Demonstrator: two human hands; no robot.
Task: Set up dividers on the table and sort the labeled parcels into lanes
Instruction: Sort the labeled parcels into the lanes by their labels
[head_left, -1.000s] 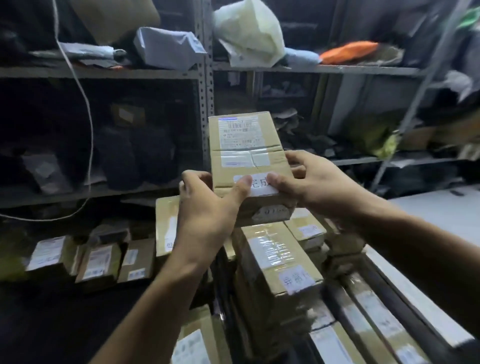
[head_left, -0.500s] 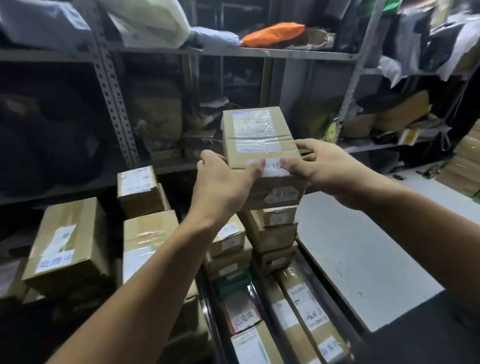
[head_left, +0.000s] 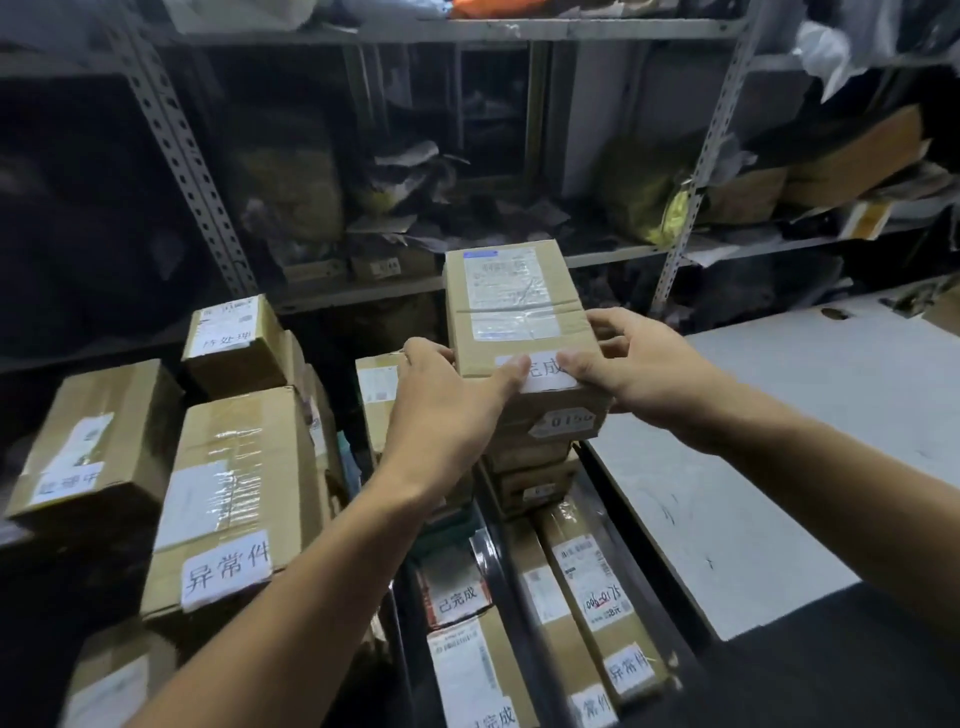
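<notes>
Left hand and right hand clasping one small taped parcel by its near corners, thumbs pressed onto its white label. Directly beneath, a stack of small cartons. Nearer than the hands, long boxes lying in dark lanes. Left of the left hand, large labeled cartons. Right of the right hand, bare white desk. Beyond both hands, cluttered metal shelves.

pretty dim in my storeroom, grey slotted-steel shelving along the back, shelves crammed with crumpled bags and paper, an orange bundle on top, my white tabletop at right
</notes>
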